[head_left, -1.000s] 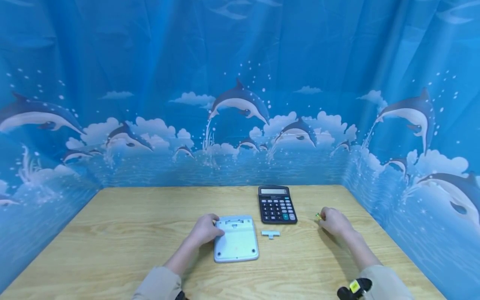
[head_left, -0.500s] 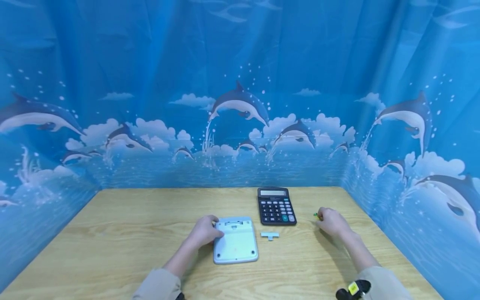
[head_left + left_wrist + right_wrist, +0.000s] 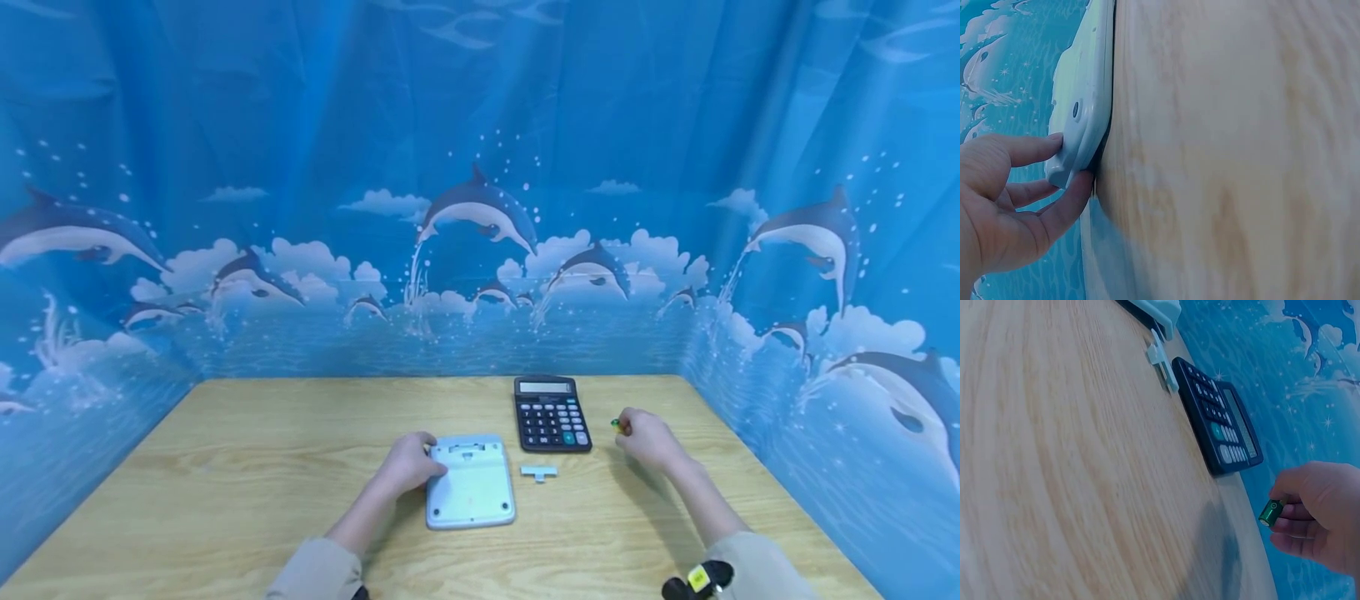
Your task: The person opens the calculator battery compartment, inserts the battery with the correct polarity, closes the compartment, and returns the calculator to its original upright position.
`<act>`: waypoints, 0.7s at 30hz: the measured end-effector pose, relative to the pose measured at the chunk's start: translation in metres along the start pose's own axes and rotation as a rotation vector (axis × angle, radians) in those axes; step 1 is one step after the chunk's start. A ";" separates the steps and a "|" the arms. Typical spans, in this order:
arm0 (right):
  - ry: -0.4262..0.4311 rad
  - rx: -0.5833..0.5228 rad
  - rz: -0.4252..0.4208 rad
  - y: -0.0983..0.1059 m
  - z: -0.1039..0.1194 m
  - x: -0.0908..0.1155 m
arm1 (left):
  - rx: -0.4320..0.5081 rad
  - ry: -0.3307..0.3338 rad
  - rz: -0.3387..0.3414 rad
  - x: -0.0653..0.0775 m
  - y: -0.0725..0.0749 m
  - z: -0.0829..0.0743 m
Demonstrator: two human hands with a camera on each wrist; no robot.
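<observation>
A pale blue flat device (image 3: 474,498) lies back side up on the table, its battery compartment (image 3: 467,450) uncovered near the far edge. My left hand (image 3: 407,463) grips its left edge, thumb on top and fingers at the side. The left wrist view shows the fingertips around that corner. Right of the device lies a small T-shaped battery cover (image 3: 538,472). My right hand (image 3: 651,442) pinches a green battery (image 3: 1272,513) above the table, to the right of the calculator. What lies inside the compartment is too small to tell.
A black calculator (image 3: 552,421) lies face up behind the battery cover, between the two hands. Blue dolphin-printed curtains (image 3: 337,250) stand along the back and sides of the wooden table (image 3: 247,450).
My right hand has moved left with the battery, closer to the black calculator. The left hand keeps its grip on the pale blue device, which stays in place.
</observation>
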State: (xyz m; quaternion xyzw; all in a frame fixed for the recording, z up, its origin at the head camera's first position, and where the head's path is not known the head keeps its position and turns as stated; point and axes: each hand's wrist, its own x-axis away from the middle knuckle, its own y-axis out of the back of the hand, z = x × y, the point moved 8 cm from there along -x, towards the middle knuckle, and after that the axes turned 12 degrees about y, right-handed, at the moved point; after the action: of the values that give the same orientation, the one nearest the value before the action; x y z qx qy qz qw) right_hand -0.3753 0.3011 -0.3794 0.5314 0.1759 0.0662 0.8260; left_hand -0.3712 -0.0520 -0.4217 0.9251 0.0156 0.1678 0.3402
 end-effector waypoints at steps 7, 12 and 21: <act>0.030 -0.005 -0.046 0.000 0.015 -0.010 | -0.008 -0.028 0.008 0.000 0.000 -0.001; 0.024 -0.013 -0.043 -0.003 0.019 -0.014 | -0.027 -0.047 -0.008 0.000 0.000 -0.003; 0.120 0.027 -0.056 -0.008 0.032 -0.018 | -0.033 -0.051 -0.023 0.002 0.001 -0.002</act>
State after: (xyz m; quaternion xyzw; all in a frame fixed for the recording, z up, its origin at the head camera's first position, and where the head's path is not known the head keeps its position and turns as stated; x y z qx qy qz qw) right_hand -0.3812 0.2648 -0.3711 0.5324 0.2408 0.0725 0.8082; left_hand -0.3705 -0.0509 -0.4192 0.9232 0.0149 0.1403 0.3574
